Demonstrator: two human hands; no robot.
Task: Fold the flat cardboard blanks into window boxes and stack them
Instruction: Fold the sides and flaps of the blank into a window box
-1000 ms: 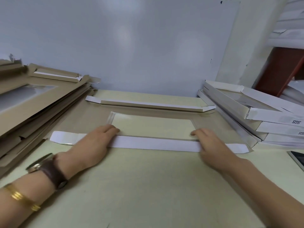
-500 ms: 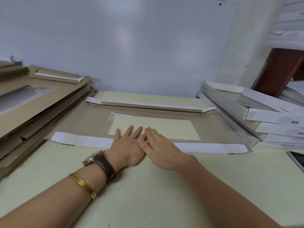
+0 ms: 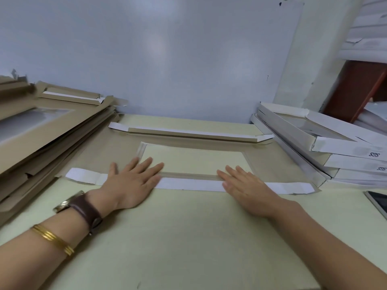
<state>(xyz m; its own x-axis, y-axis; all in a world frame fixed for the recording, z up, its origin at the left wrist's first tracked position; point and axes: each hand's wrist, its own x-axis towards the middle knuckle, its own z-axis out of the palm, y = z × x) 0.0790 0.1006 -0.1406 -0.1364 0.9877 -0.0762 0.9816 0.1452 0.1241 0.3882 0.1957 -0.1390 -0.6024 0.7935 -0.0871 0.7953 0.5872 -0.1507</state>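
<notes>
Bluish wall (image 3: 167, 59) backs the table (image 3: 188, 237); left hand (image 3: 129, 183), right hand (image 3: 247, 189) press spread fingers (image 3: 146, 162) on a blank (image 3: 104, 147).

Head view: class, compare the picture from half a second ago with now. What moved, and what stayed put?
Both flat hands slid apart along the white flap, from touching at its middle: the left hand leftward, the right hand rightward. Nothing was gripped or released. The blank, its far flap, the stack of blanks and the folded boxes stayed put.
</notes>
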